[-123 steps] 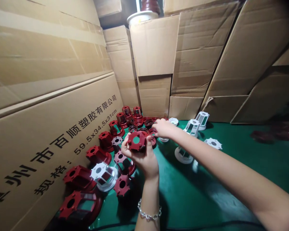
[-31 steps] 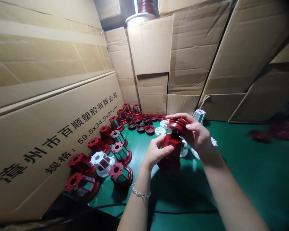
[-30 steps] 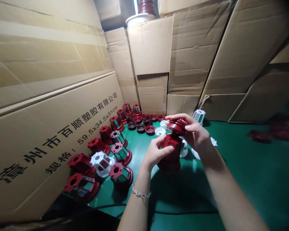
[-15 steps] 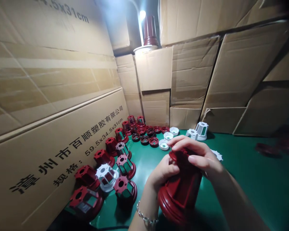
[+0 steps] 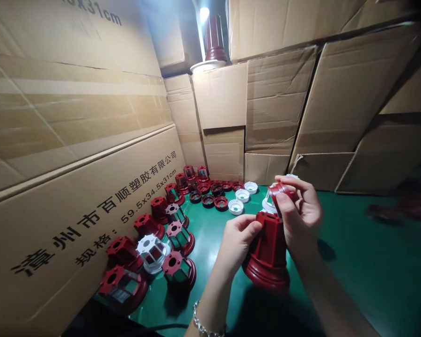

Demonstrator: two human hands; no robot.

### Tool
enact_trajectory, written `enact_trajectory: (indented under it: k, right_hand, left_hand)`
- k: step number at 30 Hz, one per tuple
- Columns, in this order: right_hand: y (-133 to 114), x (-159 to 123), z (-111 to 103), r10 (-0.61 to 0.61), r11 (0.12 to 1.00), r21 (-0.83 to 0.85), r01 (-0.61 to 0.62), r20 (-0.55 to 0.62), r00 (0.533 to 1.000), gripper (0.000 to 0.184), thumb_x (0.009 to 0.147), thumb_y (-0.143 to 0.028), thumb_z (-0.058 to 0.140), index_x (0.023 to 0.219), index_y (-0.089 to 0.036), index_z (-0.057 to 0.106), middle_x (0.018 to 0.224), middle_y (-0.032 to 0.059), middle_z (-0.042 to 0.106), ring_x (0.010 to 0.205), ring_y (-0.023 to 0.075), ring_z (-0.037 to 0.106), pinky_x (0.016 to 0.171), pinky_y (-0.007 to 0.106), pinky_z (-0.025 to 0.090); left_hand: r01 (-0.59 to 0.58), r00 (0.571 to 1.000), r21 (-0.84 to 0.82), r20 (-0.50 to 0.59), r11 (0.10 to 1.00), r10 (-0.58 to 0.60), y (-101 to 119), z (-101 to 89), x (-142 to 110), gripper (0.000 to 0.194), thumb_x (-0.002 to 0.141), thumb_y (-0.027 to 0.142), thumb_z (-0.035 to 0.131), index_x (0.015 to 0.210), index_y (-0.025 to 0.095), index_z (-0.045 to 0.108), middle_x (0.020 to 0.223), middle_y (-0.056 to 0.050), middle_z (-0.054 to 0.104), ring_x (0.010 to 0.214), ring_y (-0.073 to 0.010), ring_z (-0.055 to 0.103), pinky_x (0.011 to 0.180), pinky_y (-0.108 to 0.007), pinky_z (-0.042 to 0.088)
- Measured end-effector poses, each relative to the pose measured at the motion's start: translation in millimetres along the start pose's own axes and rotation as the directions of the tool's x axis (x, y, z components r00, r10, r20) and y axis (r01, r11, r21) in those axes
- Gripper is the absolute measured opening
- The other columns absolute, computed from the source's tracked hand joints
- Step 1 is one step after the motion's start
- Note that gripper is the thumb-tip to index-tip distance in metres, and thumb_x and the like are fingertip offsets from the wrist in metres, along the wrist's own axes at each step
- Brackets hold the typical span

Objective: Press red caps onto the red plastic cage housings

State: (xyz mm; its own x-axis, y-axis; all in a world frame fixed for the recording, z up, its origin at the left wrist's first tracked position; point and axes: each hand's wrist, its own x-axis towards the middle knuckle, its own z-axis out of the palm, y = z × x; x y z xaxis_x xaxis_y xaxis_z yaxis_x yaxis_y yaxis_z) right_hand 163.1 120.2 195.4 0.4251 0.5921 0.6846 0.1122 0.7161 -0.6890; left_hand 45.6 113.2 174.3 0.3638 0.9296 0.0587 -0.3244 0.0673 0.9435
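Note:
My left hand [image 5: 236,241] is closed on the upper left side of a dark red plastic lantern housing [image 5: 268,257], which flares to a stepped round base. It stands nearly upright above the green table, and I cannot tell if its base touches. My right hand [image 5: 303,210] pinches a small round red cap [image 5: 279,189], tilted just above the housing's top; its far side is hidden by the fingers. Behind that hand, a white lantern housing [image 5: 267,203] is partly covered.
Red lantern housings [image 5: 178,269] and a white one [image 5: 152,252] line the left side of the green table [image 5: 210,252]. Red round cups [image 5: 221,202] and white cups [image 5: 236,207] lie at the back. Cardboard boxes [image 5: 221,100] wall the far side; a lit lamp [image 5: 204,15] stands above.
My right hand has risen from the housing's top and turned, with the round cap now showing in its fingers. The housing has come more upright in my left hand. The view has shifted slightly.

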Motion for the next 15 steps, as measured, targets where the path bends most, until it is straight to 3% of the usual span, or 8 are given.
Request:
enact_trajectory:
  k: [3,6,8,11,15]
  right_hand:
    - [1,1,7,-0.06,0.998,-0.03,0.059,-0.035,0.998,0.024,0.084,-0.032,0.062,0.102,-0.018,0.058,0.105,0.0058,0.057,0.081,0.0141,0.056,0.067,0.024,0.047]
    - [2,2,14,-0.034,0.999,0.021,0.036,-0.108,0.994,0.026,0.084,-0.034,0.062,0.104,-0.019,0.058,0.106,0.0053,0.056,0.083,0.0142,0.056,0.069,0.023,0.047]
    - [3,4,16,0.036,0.996,0.083,-0.025,-0.134,0.99,0.025,0.085,-0.036,0.061,0.104,-0.02,0.057,0.107,0.0046,0.056,0.084,0.0143,0.057,0.069,0.023,0.047]
    - [8,12,14,0.159,0.976,0.176,-0.129,-0.169,0.973,0.027,0.085,-0.043,0.056,0.099,-0.02,0.058,0.107,0.0049,0.056,0.08,0.0159,0.057,0.063,0.024,0.048]
    - [12,25,7,0.438,0.815,0.484,-0.318,-0.156,0.885,0.036,0.078,-0.052,0.051,0.091,-0.018,0.054,0.092,0.0051,0.059,0.071,0.0187,0.058,0.052,0.027,0.048]
  left_hand:
    - [-0.065,0.996,0.145,-0.047,0.987,0.072,9,-0.8,-2,0.053,0.073,0.062,0.061,0.084,0.011,0.066,0.076,-0.004,0.062,0.067,-0.0135,0.051,0.061,-0.022,0.038]
    - [-0.135,0.991,0.302,0.044,0.944,0.128,17,0.5,-6,0.054,0.081,0.064,0.046,0.092,0.014,0.063,0.083,-0.003,0.061,0.072,-0.0139,0.05,0.064,-0.023,0.037]
    - [-0.125,0.992,0.399,0.063,0.908,0.108,19,3.3,-7,0.052,0.074,0.061,0.059,0.101,0.017,0.059,0.089,-0.002,0.062,0.078,-0.0162,0.052,0.068,-0.024,0.04]
    - [-0.094,0.992,0.51,-0.022,0.855,0.122,18,9.1,-4,0.055,0.062,0.048,0.077,0.106,0.021,0.056,0.095,-0.001,0.063,0.085,-0.0187,0.055,0.073,-0.026,0.042]
    - [-0.228,0.948,0.629,-0.03,0.743,0.316,15,14.3,5,0.054,0.064,0.039,0.076,0.111,0.025,0.052,0.1,0.001,0.063,0.089,-0.0189,0.058,0.08,-0.029,0.043]
